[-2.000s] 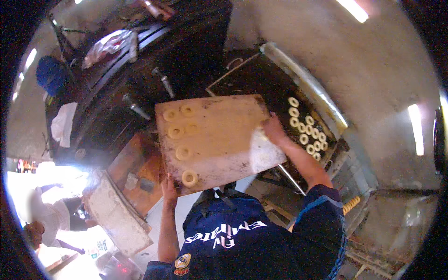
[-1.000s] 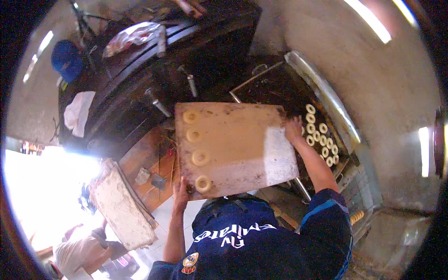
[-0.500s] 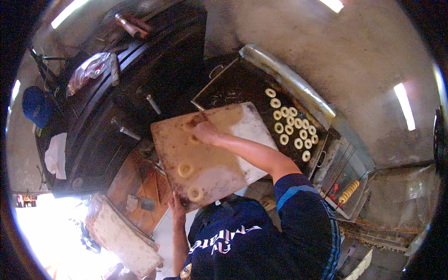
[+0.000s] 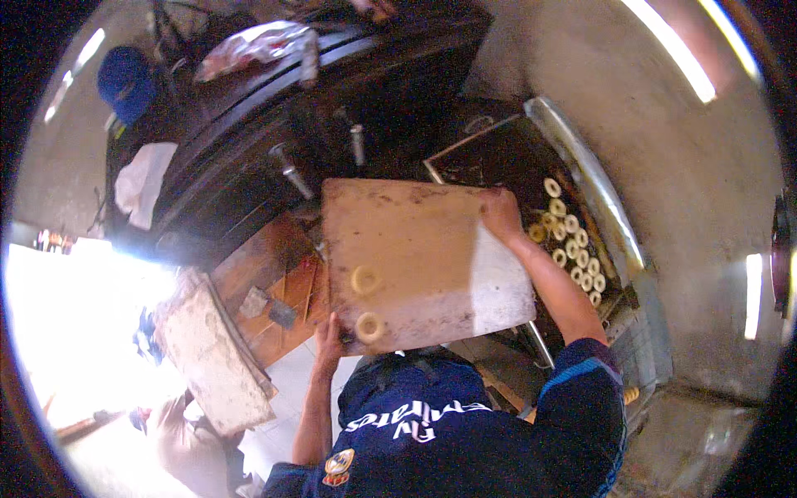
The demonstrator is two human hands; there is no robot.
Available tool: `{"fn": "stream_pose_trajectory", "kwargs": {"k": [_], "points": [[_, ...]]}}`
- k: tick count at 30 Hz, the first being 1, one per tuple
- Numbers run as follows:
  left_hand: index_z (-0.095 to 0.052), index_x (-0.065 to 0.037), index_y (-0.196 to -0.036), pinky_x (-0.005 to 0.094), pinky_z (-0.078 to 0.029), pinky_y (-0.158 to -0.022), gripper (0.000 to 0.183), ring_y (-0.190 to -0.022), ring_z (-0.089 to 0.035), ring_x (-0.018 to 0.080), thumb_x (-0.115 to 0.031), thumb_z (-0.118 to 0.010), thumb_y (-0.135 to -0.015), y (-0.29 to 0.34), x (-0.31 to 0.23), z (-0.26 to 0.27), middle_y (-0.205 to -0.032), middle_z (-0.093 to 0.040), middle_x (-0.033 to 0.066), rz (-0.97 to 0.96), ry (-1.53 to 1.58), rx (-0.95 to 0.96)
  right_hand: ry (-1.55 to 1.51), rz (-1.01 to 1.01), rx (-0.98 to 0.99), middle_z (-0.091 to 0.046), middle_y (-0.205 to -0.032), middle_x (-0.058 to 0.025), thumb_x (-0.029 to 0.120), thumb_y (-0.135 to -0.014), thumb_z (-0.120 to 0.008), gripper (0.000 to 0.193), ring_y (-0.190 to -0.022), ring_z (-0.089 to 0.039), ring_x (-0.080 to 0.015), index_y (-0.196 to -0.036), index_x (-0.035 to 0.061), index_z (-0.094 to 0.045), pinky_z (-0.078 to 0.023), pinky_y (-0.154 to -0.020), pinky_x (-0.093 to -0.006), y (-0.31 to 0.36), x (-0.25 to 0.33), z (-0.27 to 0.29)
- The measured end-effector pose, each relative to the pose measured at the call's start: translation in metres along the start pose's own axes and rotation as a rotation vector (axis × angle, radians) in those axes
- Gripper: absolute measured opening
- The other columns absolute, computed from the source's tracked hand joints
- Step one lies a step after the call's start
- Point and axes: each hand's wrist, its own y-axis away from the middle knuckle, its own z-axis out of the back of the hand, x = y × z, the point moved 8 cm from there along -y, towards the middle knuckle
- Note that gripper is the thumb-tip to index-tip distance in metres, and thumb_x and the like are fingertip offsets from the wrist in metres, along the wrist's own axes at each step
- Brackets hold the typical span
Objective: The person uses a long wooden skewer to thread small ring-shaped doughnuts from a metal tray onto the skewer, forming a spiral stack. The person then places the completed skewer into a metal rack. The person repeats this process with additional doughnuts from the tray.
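Observation:
A flat, stained wooden board [image 4: 415, 241] is held up in front of my body. Two pale dough rings [image 4: 364, 280] lie on its near left part. My left hand [image 4: 329, 342] grips the board's near left corner, thumb up at the edge. At the far right corner my right hand [image 4: 502, 216] is closed on the board's edge, its fingertips partly hidden. Just beyond that hand, a dark metal tray [image 4: 477, 166] holds several dough rings [image 4: 571, 224] clustered on its right side. Two rings nearest the board look yellower than the others.
A large dark metal oven-like unit [image 4: 241, 149] with handles stands far left. Below it lean stacked boards [image 4: 212, 349]. A blue cap [image 4: 126, 83] and a white cloth [image 4: 143, 184] hang at the left. A bare wall [image 4: 697, 166] rises behind the tray at right.
My right hand has moved from the board's far middle to its far right corner. The board has turned slightly, its right end now nearer the tray's near side. The view has shifted too.

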Motion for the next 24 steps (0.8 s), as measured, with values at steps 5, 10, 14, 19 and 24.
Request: {"fn": "stream_pose_trajectory", "kwargs": {"k": [5, 10, 14, 19, 24], "points": [[-0.068, 0.005, -0.119, 0.0326, -0.054, -0.085, 0.052, -0.094, -0.066, 0.0138, -0.042, -0.047, -0.113, -0.014, 0.002, -0.03, -0.105, -0.073, 0.0056, 0.101, 0.148, 0.075, -0.399, 0.359, 0.126, -0.064, -0.129, -0.0226, 0.018, -0.082, -0.076, 0.044, -0.129, -0.055, -0.0423, -0.124, 0.0047, -0.066, -0.043, -0.113, -0.0508, 0.043, 0.211, -0.035], [-0.07, 0.002, -0.115, 0.0321, -0.054, -0.085, 0.05, -0.095, -0.066, 0.0136, -0.042, -0.048, -0.113, -0.027, 0.006, -0.045, -0.106, -0.073, 0.0052, 0.006, 0.06, 0.049, -0.488, 0.364, 0.053, -0.06, -0.136, -0.0213, 0.026, -0.084, -0.077, 0.054, -0.135, -0.051, -0.0432, -0.132, 0.0078, -0.06, -0.032, -0.12, -0.0595, 0.096, 0.258, -0.018], [-0.069, 0.002, -0.115, 0.0323, -0.052, -0.087, 0.051, -0.097, -0.065, 0.0145, -0.045, -0.05, -0.112, -0.034, 0.015, -0.055, -0.105, -0.072, 0.0059, -0.116, -0.016, 0.086, -0.245, 0.343, -0.042, -0.06, -0.14, -0.0206, 0.032, -0.082, -0.077, 0.063, -0.138, -0.048, -0.044, -0.139, 0.0109, -0.059, -0.026, -0.122, -0.0657, 0.112, 0.251, -0.021], [-0.07, -0.001, -0.11, 0.0366, -0.054, -0.074, 0.048, -0.079, -0.063, 0.0189, -0.047, -0.054, -0.109, -0.03, 0.034, -0.052, -0.088, -0.066, 0.0058, -0.089, 0.015, 0.046, 0.032, 0.252, 0.167, -0.06, -0.143, -0.0202, 0.035, -0.081, -0.077, 0.065, -0.138, -0.05, -0.0422, -0.14, 0.0126, -0.061, -0.028, -0.12, -0.0683, 0.117, 0.156, -0.067], [-0.07, 0.001, -0.119, 0.0339, -0.052, -0.084, 0.057, -0.09, -0.064, 0.0158, -0.052, -0.05, -0.11, 0.038, 0.055, -0.023, -0.1, -0.071, 0.0027, 0.144, 0.226, 0.017, -0.046, 0.156, -0.005, -0.069, -0.122, -0.0222, 0.026, -0.088, -0.071, 0.04, -0.115, -0.063, -0.041, -0.121, 0.0043, -0.069, -0.047, -0.106, -0.055, 0.099, -0.018, -0.058]]}}
